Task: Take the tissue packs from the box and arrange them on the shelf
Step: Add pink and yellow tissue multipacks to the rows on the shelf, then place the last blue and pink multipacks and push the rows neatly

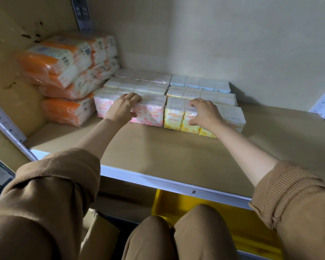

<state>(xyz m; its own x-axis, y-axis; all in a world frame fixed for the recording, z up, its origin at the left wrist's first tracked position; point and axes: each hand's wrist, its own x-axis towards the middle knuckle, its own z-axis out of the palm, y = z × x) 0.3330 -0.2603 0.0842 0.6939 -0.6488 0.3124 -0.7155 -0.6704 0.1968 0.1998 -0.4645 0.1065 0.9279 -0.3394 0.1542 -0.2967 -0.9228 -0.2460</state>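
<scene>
The left hand (pixel 123 107) is gripping the pink tissue pack (pixel 152 117), fingers curling over its top; the right hand (pixel 204 114) is gripping the yellow tissue pack (pixel 174 117) beside it. Both packs are standing on the shelf (pixel 158 147), fronting 2 columns.

Both arms reached forward, forearms bare. The left hand (pixel 124 107) clasped a pink pack (pixel 152 115), fingers curled over its top, thumb on its front. The right hand (pixel 204 115) clasped a yellow pack (pixel 174 117) the same way.
</scene>
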